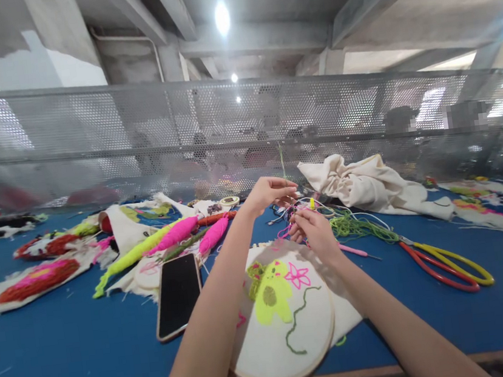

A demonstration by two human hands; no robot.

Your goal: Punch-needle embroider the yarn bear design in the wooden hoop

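My left hand [271,193] is raised beyond the embroidery hoop, its fingers drawn together in a pinch. A thin strand of green yarn [282,161] stands up just behind its fingertips. Slightly lower and to the right, my right hand [314,230] is closed, fingertips together; whatever either hand pinches is too small to make out. Below both forearms lies the round hoop [331,325] with white cloth, bearing a yellow-green stitched animal figure [271,296], a pink flower outline [297,275] and a wavy dark green line [291,330]. A pink-handled punch needle [353,250] lies beside my right wrist.
Scissors [444,262] with red and yellow handles lie right, near tangled green yarn [357,226]. A phone [179,298] rests left of the hoop. Pink yarn [179,233], yellow yarn [136,256] and tufted pieces [37,279] lie left. Crumpled cream cloth [361,187] sits before a mesh screen [224,112].
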